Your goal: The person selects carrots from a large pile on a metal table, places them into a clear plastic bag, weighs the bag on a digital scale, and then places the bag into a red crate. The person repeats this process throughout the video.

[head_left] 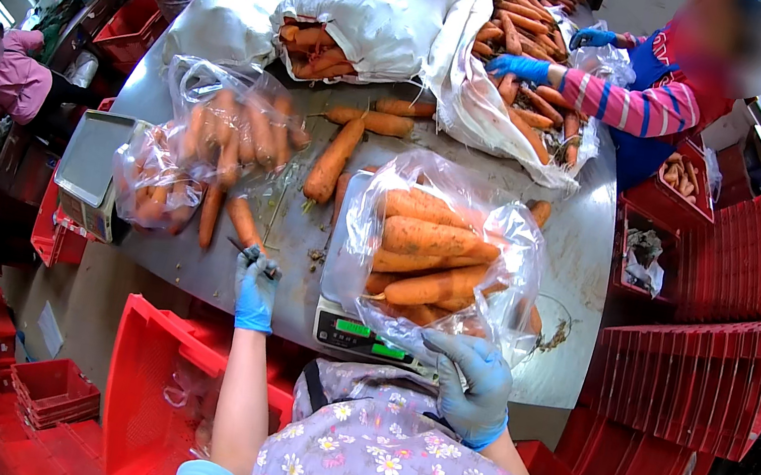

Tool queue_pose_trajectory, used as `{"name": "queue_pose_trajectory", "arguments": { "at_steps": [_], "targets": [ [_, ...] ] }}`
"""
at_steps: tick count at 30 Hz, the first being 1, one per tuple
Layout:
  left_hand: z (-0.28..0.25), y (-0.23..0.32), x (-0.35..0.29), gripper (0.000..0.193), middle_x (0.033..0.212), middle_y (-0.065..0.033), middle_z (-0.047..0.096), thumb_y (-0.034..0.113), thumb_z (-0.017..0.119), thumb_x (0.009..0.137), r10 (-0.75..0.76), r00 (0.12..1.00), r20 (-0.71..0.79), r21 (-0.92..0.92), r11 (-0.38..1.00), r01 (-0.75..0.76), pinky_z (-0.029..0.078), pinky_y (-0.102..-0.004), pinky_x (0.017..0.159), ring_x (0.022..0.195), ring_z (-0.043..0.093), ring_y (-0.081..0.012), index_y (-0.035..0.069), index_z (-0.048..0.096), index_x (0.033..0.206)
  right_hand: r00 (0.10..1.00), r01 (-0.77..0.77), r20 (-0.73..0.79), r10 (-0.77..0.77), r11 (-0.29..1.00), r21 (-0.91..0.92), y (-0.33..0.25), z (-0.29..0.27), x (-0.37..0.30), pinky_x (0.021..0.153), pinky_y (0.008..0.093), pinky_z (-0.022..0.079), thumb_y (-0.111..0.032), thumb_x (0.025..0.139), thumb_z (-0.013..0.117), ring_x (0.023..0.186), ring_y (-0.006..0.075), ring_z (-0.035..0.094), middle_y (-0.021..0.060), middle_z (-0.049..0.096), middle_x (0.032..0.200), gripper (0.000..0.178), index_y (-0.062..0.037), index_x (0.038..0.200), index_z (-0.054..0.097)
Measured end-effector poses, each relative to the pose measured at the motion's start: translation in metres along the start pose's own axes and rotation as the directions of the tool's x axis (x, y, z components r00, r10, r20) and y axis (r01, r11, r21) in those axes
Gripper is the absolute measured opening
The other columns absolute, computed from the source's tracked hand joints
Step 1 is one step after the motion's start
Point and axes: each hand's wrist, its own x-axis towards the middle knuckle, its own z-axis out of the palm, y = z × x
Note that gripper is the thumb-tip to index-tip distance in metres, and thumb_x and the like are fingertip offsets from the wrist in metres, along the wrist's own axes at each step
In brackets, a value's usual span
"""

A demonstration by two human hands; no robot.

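My left hand (256, 293), in a blue glove, is closed at the table's front edge. A small, thin dark thing shows at its fingertips; I cannot tell its kind. The lower end of a carrot (243, 221) meets those fingers. In a matching glove, my right hand (474, 386) pinches the near edge of a clear plastic bag (522, 261). Large carrots (431, 239) lie stacked inside that bag, which rests on a digital scale (326, 321) with lit green displays. Left of it, more clear bags hold carrots (237, 135), and loose carrots (334, 159) lie between.
White sacks (369, 4) of carrots stand across the metal table's (288, 308) far side. A co-worker's gloved hand (520, 68) reaches into the right sack. Another scale (97, 155) sits at the left edge. Red crates (163, 392) are below left and stacked (690, 375) at right.
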Motion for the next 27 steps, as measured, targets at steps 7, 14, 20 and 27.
{"name": "queue_pose_trajectory", "arguments": {
  "at_steps": [7, 14, 20, 27],
  "targets": [
    [0.036, -0.057, 0.074, 0.011, 0.071, 0.0014, 0.062, 0.013, 0.071, 0.076, 0.116, 0.993, 0.006, 0.836, 0.545, -0.069, 0.046, -0.0235, 0.061, 0.064, 0.054, -0.0085, 0.004, 0.065, 0.081, 0.997, -0.079, -0.011, 0.078, 0.997, -0.026, 0.004, -0.003, 0.02, 0.063, 0.0353, 0.047, 0.0, 0.076, 0.059, 0.069, 0.0281, 0.06, 0.0121, 0.062, 0.078, 0.026, -0.0048, 0.101, 0.065],
    [0.106, -0.059, 0.103, 0.033, 0.082, -0.0178, 0.064, 0.033, 0.069, 0.068, 0.017, 0.996, 0.083, 0.933, -0.352, -0.072, 0.049, -0.0419, 0.069, 0.08, 0.062, -0.0337, 0.005, 0.063, 0.085, 0.994, -0.11, 0.005, 0.11, 0.994, 0.024, 0.015, -0.004, 0.052, 0.06, 0.0354, 0.046, 0.0, 0.077, 0.058, 0.065, 0.0274, 0.06, 0.0125, 0.061, 0.075, 0.025, -0.0034, 0.101, 0.065],
    [0.107, -0.023, 0.127, 0.029, 0.078, -0.0148, 0.064, 0.025, 0.063, 0.072, -0.011, 0.987, 0.158, 0.96, -0.234, -0.156, 0.049, -0.0399, 0.068, 0.077, 0.063, -0.0309, 0.001, 0.061, 0.089, 0.974, -0.216, 0.061, 0.219, 0.975, -0.053, 0.026, -0.004, 0.078, 0.068, 0.0339, 0.048, 0.0, 0.076, 0.059, 0.075, 0.0257, 0.06, 0.0106, 0.062, 0.082, 0.029, -0.0062, 0.102, 0.066],
    [0.107, 0.054, 0.132, 0.054, 0.117, -0.0152, 0.055, 0.013, 0.061, 0.078, -0.554, 0.804, 0.217, 0.117, 0.833, 0.541, 0.048, -0.0316, 0.088, 0.103, 0.057, -0.0256, -0.005, 0.044, 0.125, 0.965, -0.261, 0.028, 0.262, 0.965, -0.025, 0.032, 0.003, 0.089, 0.07, 0.0338, 0.049, 0.0, 0.073, 0.059, 0.077, 0.0258, 0.061, 0.0104, 0.063, 0.084, 0.029, -0.0075, 0.1, 0.068]
  ]
}}
